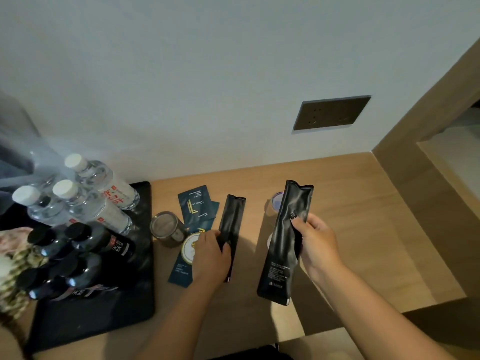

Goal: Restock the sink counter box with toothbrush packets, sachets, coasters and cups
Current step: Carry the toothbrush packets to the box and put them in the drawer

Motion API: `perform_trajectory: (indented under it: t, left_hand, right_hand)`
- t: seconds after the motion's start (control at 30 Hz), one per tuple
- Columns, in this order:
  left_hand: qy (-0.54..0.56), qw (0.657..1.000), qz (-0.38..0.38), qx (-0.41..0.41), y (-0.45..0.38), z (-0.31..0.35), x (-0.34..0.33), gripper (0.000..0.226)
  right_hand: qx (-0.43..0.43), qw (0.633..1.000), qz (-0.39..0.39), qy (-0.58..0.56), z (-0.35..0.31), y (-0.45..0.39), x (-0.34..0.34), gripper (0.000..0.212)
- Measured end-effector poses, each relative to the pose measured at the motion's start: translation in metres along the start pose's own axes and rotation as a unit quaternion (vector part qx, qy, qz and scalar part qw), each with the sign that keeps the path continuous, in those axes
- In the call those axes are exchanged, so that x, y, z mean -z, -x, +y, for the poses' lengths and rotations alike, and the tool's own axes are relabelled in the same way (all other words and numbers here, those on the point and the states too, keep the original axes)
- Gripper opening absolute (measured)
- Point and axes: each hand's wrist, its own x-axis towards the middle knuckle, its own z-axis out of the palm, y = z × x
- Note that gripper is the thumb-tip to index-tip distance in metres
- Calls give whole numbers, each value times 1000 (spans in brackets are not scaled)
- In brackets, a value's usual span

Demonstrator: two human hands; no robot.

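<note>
Holding a long black toothbrush packet (284, 242) up off the worktop (350, 229), the right hand (315, 245) has its grip clamped on the packet's right edge near the middle; the packet is roughly upright, tilted slightly. Left hand (211, 253) grip pinches the lower part of a second black packet (232, 229), which lies on or just above the worktop; contact underneath cannot be told. Just beside it, to its left: dark blue sachets (197, 206), partly overlapping, and a round white coaster (191, 248) half hidden by the hand. A small glass cup (167, 229) stands left of those, near the black tray (140, 281) of water bottles (101, 183). No counter box in view.

Judgement: gathering step, packets in hand, nothing stowed yet. Next move calls for locating the box, then carrying both packets over.
</note>
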Motion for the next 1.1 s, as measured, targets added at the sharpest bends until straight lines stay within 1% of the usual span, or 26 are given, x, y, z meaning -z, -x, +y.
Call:
perform_trajectory:
  t: [0.13,0.2,0.33,0.4,0.5,0.6,0.73,0.83,0.9,0.97,1.03,1.1]
  left_hand:
    - [-46,999,7,14,-12,8,-14,46]
    - [-66,998,8,13,-18,7,-19,49]
    - [-22,1000,8,13,-25,-1,-24,52]
    - [8,1000,-1,15,-24,-2,-21,47]
    - [41,999,-14,31,-18,-1,-14,30]
    - [139,989,9,44,-10,2,-5,23]
    - [257,966,28,-16,-2,25,25,34]
    - [334,941,23,-57,3,59,56,58]
    - [374,922,4,-99,10,79,73,69]
    - [380,914,-21,-141,19,94,85,67]
    - [390,904,-60,-164,25,104,90,64]
    - [383,903,-86,-177,30,110,92,64]
  right_hand:
    - [11,1000,-3,-7,-2,10,6,11]
    - [17,1000,-6,-14,-2,14,8,11]
    - [22,999,-6,-30,-2,23,13,10]
    - [22,999,-4,-38,-1,28,15,10]
    - [21,999,10,-47,1,34,17,11]
    - [18,999,22,-47,1,40,19,10]
    - [26,999,27,-23,-8,46,15,16]
    - [43,999,17,-19,-23,49,9,21]
    - [59,998,11,-35,-34,51,6,17]
    - [69,995,0,-70,-42,54,4,12]
    - [58,992,-14,-108,-46,57,3,16]
    - [41,990,-19,-136,-47,59,4,19]
